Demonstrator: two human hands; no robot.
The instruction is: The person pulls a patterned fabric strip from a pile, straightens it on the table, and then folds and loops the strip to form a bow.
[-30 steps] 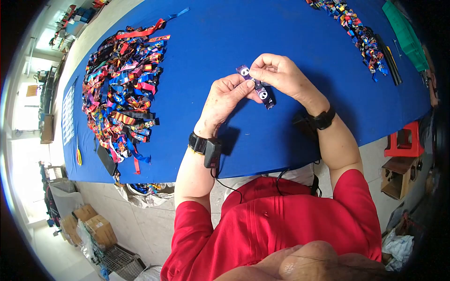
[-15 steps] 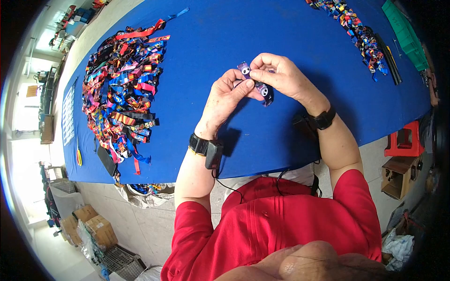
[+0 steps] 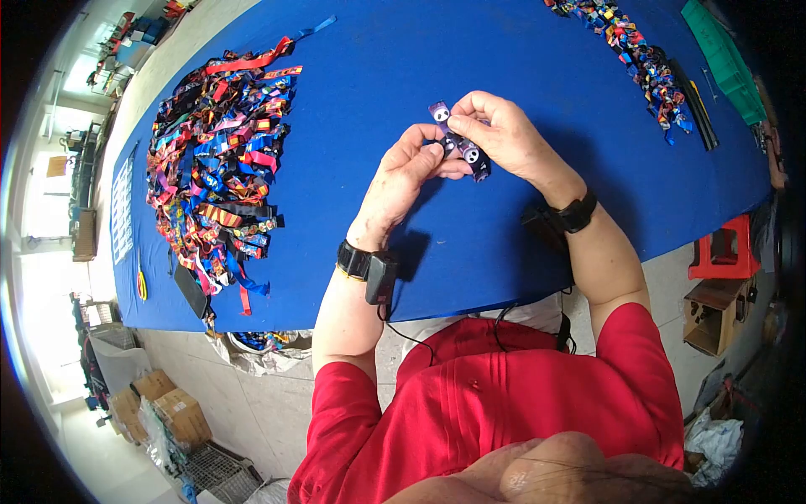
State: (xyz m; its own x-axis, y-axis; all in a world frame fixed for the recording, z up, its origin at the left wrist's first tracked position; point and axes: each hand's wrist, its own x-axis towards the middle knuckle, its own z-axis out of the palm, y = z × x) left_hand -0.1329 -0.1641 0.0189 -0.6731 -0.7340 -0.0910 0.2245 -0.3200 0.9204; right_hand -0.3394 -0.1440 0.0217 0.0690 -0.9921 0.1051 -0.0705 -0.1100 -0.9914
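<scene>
A short purple ribbon strip (image 3: 470,156) printed with white round faces is held between both hands above the blue table (image 3: 470,50). My left hand (image 3: 405,178) pinches its middle from below with thumb and fingers. From above, my right hand (image 3: 504,139) grips the same strip, its fingertips close to the left thumb. One end of the strip sticks out up and left, the other down and right. Both wrists wear black bands, the left with a small device and cable.
A big heap of mixed coloured ribbons (image 3: 218,168) covers the table's left part. A second line of ribbons (image 3: 638,55) and green sheets (image 3: 726,63) lie far right. A red stool (image 3: 724,250) and cardboard boxes (image 3: 714,315) stand on the floor.
Both hands have lifted slightly away from me with the strip, and the fingers have worked along it; the strip looks more folded than a second ago.
</scene>
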